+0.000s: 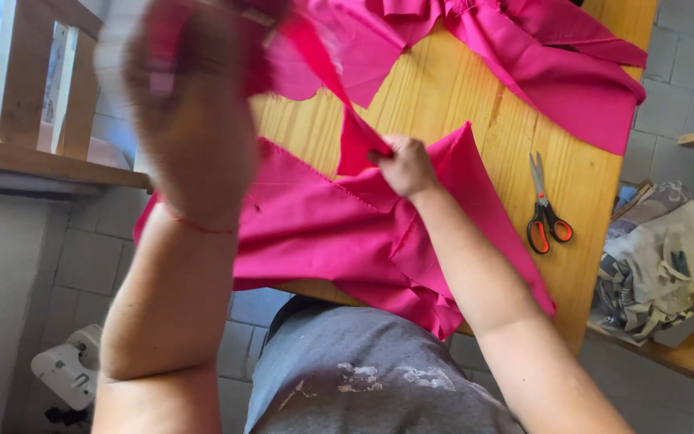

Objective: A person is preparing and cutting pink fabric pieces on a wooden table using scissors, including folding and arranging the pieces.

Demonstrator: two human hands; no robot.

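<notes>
So a strip of pink fabric (345,96) is stretched tight between the two hands, running on a slant from the raised left hand (190,104) down to the right hand (406,165). The left hand is lifted close to the camera and badly blurred, so whether its fingers are pinching the cloth or just bunched around it can't really be told; the fabric does seem to be gathered up there. The right hand is way clearer: its fingers are pressed together, pinching the lower end of the strip right where it meets the bigger pink piece (339,233) spread over the near edge of the desk (459,88). So the long axis of the strip goes up-left to down-right, with the right hand nearer the desk and the left well above it.

More pink cloth (556,56) is piled at the far end. Orange-handled scissors (544,209) are lying closed just to the right of the right forearm, untouched, blades pointing away.
</notes>
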